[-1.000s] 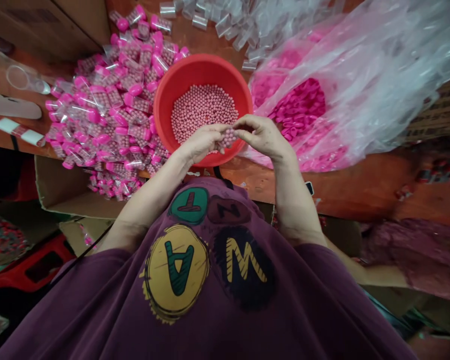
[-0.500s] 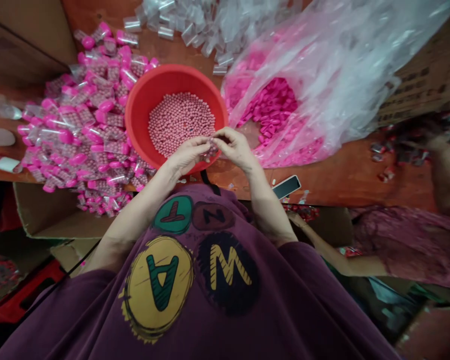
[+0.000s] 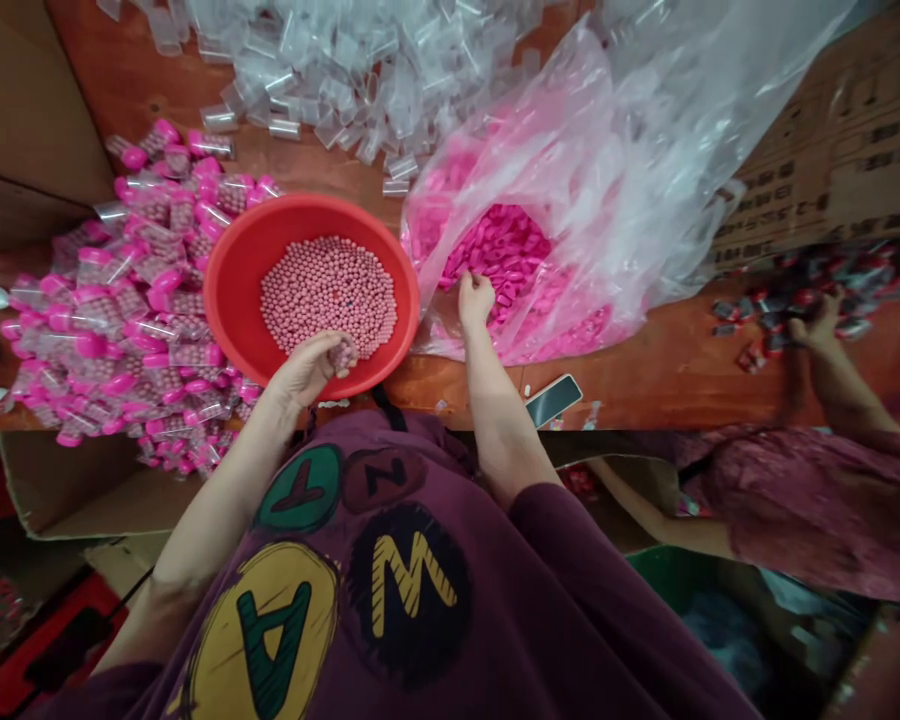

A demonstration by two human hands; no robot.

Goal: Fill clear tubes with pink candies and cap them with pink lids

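My left hand (image 3: 307, 370) is closed around a small clear plastic tube (image 3: 342, 354) with pink beads inside, over the near rim of a red bowl (image 3: 225, 270). Pink beads (image 3: 322, 290) cover the bottom of that bowl. To the right, my right hand (image 3: 477, 298) is at the edge of a heap of bright pink plastic caps (image 3: 506, 250) in the mouth of a clear plastic bag (image 3: 615, 200). Its fingers are curled in, and whatever they pinch is hidden.
Capped tubes of pink beads (image 3: 135, 320) are piled left of the bowl. Empty clear tubes (image 3: 330, 70) lie at the back. A phone (image 3: 555, 401) rests near the table's front edge. At the right, a co-worker's hand (image 3: 821, 325) is among small dark-and-red pieces.
My hands have parted. The right one has moved from the tube over the bowl to the pink caps in the bag; the left keeps the tube. The camera view has shifted.
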